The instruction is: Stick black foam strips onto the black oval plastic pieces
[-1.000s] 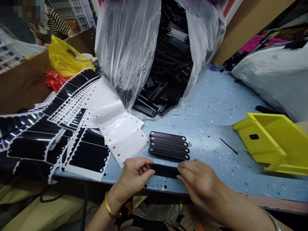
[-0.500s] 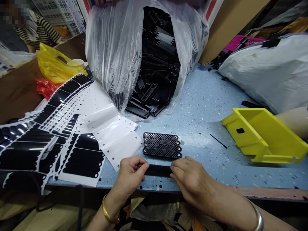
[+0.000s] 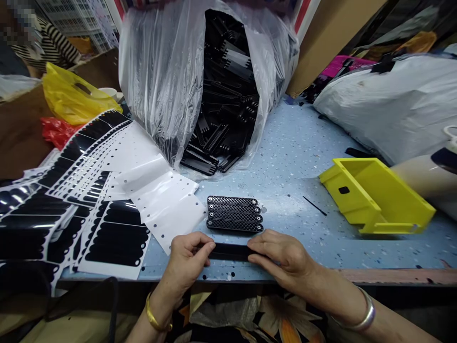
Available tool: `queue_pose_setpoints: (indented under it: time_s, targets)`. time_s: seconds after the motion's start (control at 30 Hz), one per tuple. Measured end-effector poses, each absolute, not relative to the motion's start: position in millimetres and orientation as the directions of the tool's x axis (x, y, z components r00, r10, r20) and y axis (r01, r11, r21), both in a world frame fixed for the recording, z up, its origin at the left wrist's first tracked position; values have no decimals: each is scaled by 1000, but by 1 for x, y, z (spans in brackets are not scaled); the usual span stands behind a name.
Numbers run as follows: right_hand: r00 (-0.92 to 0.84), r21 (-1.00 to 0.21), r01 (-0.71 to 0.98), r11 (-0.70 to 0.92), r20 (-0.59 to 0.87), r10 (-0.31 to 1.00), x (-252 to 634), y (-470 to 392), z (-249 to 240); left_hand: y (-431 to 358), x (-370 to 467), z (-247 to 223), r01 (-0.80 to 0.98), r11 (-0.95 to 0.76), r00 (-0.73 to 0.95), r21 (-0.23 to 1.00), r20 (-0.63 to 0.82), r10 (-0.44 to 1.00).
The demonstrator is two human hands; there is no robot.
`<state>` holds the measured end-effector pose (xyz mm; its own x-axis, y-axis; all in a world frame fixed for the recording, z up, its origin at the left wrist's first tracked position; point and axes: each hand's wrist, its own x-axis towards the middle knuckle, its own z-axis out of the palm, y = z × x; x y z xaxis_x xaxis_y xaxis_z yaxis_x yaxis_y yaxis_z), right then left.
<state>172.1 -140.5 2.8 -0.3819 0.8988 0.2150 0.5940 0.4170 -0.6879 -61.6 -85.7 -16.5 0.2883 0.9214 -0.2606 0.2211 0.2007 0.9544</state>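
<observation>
Speckled blue bench (image 3: 285, 138): left hand (image 3: 189, 259) pinches one end of a black strip (image 3: 230, 251); right hand (image 3: 285, 253), fingers together, grips the other. Best held straight, pressure even.

a yellow bin (image 3: 359, 202) stands toward the right of the blue table (image 3: 293, 147), with a bulging white sack (image 3: 385, 105) beyond it. a brown board (image 3: 328, 43) slants behind. over on the left, a yellow plastic bag (image 3: 67, 97) sits against a red bag (image 3: 59, 132); farther back is a person in a striped top (image 3: 59, 43).
</observation>
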Motion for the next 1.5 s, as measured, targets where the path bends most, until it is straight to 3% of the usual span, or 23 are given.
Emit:
queue_pose_setpoints:
  time_s: [0.13,0.3,0.6,0.67,0.73,0.8,0.9,1.13,1.37,1.5]
  targets:
    - [-364,-693,567,445,274,890,171,-144,0,-86,-63,-19,223,208,286,952,-268,920]
    - [-393,-600,588,543,374,840,168,-147,3,-87,-65,-21,262,196,285,945,-270,920]
    - [-423,-529,645,551,353,834,166,-150,7,-87,-69,-24,309,85,319,947,-187,929]
    - [-423,-490,663,566,379,823,165,-152,4,-90,-69,-24,340,-52,330,939,-67,942]
    - [-425,-451,680,579,401,812,164,-152,3,-93,-67,-23,389,-308,362,868,164,918]
    - [-434,-436,685,584,399,808,163,-152,5,-97,-65,-22,439,-565,430,699,389,815]
    - [-436,-473,675,566,364,823,163,-150,10,-100,-62,-24,472,-739,548,481,496,673]
    - [-374,-638,629,445,254,892,175,-148,8,-94,-64,-36,437,-807,587,397,554,590]
    - [-152,-629,706,326,315,937,203,-179,-8,-94,-65,-37,450,-793,585,411,535,609]
    - [-113,-649,686,329,351,929,205,-186,-26,-95,-65,-38,458,-795,583,397,542,606]
